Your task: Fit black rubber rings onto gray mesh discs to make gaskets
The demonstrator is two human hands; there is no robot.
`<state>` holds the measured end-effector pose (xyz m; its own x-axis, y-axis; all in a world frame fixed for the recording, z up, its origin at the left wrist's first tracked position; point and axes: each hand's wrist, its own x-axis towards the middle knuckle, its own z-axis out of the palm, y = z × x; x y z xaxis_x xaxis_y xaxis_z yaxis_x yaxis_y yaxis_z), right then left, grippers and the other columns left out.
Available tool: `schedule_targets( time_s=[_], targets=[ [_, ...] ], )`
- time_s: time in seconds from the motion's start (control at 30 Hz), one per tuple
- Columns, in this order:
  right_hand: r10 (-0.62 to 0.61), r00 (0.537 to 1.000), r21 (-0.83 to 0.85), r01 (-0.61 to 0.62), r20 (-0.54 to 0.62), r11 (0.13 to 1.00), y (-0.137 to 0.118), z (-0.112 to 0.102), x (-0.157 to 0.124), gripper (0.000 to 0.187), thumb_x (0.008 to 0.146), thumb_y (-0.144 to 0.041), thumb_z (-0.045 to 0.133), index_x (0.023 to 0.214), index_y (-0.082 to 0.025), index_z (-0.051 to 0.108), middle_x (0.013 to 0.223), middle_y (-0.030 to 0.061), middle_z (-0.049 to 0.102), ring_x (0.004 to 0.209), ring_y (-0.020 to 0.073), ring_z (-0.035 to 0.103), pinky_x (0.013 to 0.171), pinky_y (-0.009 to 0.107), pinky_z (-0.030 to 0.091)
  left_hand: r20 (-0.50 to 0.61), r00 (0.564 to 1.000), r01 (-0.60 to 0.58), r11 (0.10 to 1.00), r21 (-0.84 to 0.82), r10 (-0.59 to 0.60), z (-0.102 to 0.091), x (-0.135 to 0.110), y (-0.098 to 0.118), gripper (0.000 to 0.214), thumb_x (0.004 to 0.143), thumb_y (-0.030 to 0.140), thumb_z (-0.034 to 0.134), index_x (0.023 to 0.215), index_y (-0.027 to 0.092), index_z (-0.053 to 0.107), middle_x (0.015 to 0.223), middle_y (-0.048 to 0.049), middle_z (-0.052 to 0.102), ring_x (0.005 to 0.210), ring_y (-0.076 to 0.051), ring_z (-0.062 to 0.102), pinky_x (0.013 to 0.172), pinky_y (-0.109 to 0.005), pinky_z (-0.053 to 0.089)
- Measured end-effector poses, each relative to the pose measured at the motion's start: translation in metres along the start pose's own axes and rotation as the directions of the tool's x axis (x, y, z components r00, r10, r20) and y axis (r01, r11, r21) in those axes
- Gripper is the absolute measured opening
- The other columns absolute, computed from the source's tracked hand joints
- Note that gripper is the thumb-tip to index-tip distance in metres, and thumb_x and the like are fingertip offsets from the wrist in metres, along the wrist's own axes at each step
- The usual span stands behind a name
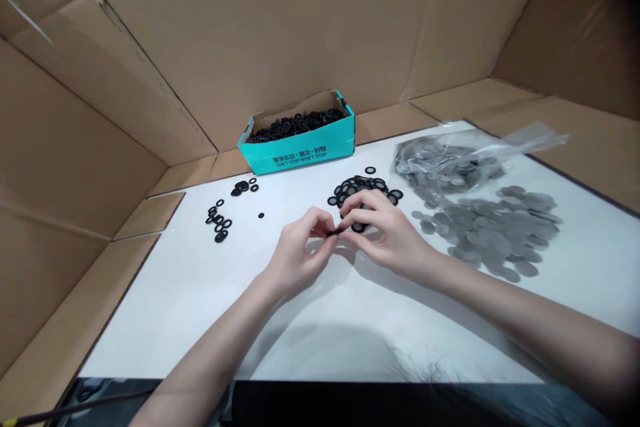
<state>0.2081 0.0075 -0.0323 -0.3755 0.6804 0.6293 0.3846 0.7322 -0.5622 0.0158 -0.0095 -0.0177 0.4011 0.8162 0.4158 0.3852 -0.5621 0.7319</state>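
Observation:
Just in front of a pile of black rings with grey centres (357, 187), my two hands meet over the white table. Between the fingertips of my left hand (304, 243) is a small black ring (333, 233), pinched and mostly covered. My right hand (383, 223) touches the same ring with thumb and fingers pressed together. Whether a grey disc sits in this ring is hidden by the fingers. To the right, thin grey round discs (500, 230) lie in a loose heap. Several loose black rings (219, 221) are scattered on the left.
A turquoise cardboard box (305, 147) full of black rings stands at the back. A clear plastic bag (445, 163) holding grey discs lies at the back right. One small black piece (261, 215) rests left of my hands. Cardboard walls (280, 27) surround the white tabletop (190, 307).

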Motion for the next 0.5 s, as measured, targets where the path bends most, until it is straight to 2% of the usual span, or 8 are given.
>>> schedule_targets(
  time_s=[0.3, 0.43, 0.5],
  targets=[
    [-0.007, 1.0, 0.006, 0.007, 0.028, 1.0, -0.0039, 0.0023, -0.0013, 0.011, 0.088, -0.017, 0.061, 0.077, -0.019, 0.063, 0.095, 0.0078, 0.061, 0.092, 0.0229, 0.055, 0.083, 0.043, 0.043, 0.014, 0.999, 0.042, 0.998, -0.041, -0.041, -0.0012, 0.0027, 0.0051, 0.009, 0.085, 0.012, 0.059, 0.086, 0.018, 0.052, 0.079, 0.0017, 0.057, 0.07, -0.009, 0.057, 0.069, -0.022, 0.055],
    [0.104, 0.994, 0.112, -0.107, 0.037, 0.988, -0.0043, 0.0002, 0.0011, 0.011, 0.088, -0.021, 0.061, 0.077, -0.02, 0.062, 0.091, 0.0065, 0.062, 0.089, 0.0212, 0.057, 0.083, 0.04, 0.044, -0.027, 1.0, -0.006, 0.998, -0.061, 0.004, -0.0027, 0.0017, 0.0028, 0.009, 0.087, 0.014, 0.062, 0.09, 0.018, 0.054, 0.084, 0.0004, 0.059, 0.074, -0.009, 0.06, 0.072, -0.022, 0.057],
    [0.177, 0.982, 0.194, -0.185, 0.061, 0.963, -0.0036, -0.0014, 0.0029, 0.012, 0.088, -0.023, 0.06, 0.076, -0.02, 0.063, 0.09, 0.0061, 0.062, 0.089, 0.0199, 0.058, 0.08, 0.037, 0.045, -0.05, 0.996, -0.074, 0.995, -0.067, 0.07, -0.0035, 0.0009, 0.0006, 0.019, 0.084, 0.014, 0.067, 0.098, 0.019, 0.055, 0.093, -0.0014, 0.062, 0.081, -0.01, 0.063, 0.077, -0.024, 0.059]
  ],
)
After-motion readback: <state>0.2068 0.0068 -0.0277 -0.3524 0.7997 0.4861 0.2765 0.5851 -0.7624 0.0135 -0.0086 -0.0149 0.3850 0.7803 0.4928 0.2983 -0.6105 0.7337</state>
